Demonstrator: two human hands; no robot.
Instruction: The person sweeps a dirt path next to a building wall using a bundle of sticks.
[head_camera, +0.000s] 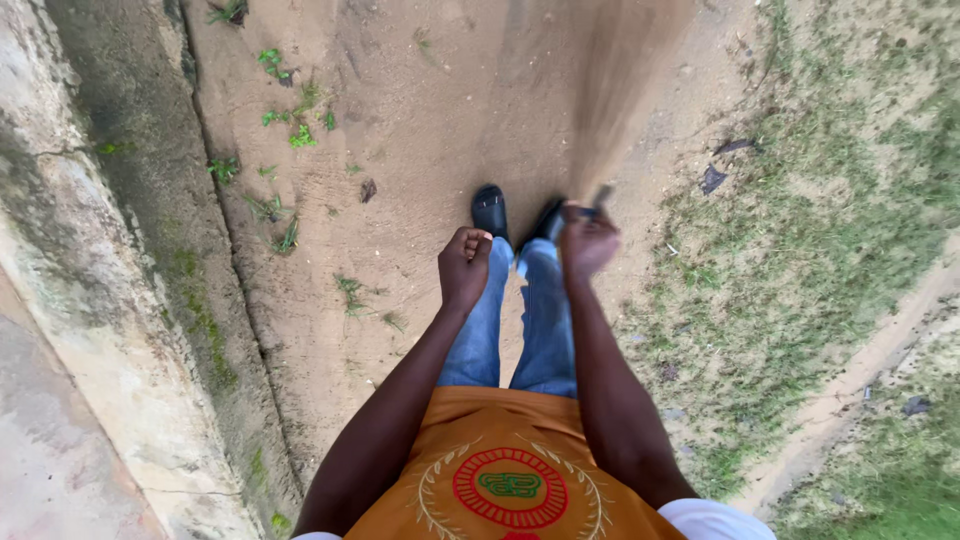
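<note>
Seen from above, standing on a sandy path (420, 120) between a stained concrete wall (70, 300) on the left and patchy grass (800, 250) on the right. Right hand (587, 240) closed around the handle of a broom (625, 90), blurred with motion; bristles fanning up and away over the sand ahead. Left hand (465, 268) curled into a loose fist just beside the right, holding nothing visible, apart from the broom. Below the hands, blue jeans (510, 320), black shoes (490, 210) and an orange shirt (505, 470) with a round red emblem.

Judging by the ground: fine streaks in the sand ahead and to the left, suggesting sweeping already underway there. Left over: small green weeds (295, 125) along the foot of the wall, a dark scrap (368, 189) on the sand near the left shoe, dark leaves (714, 178) at the grass edge. No gathered pile in view. Probably somewhere in the middle, with plenty of path yet unswept.
</note>
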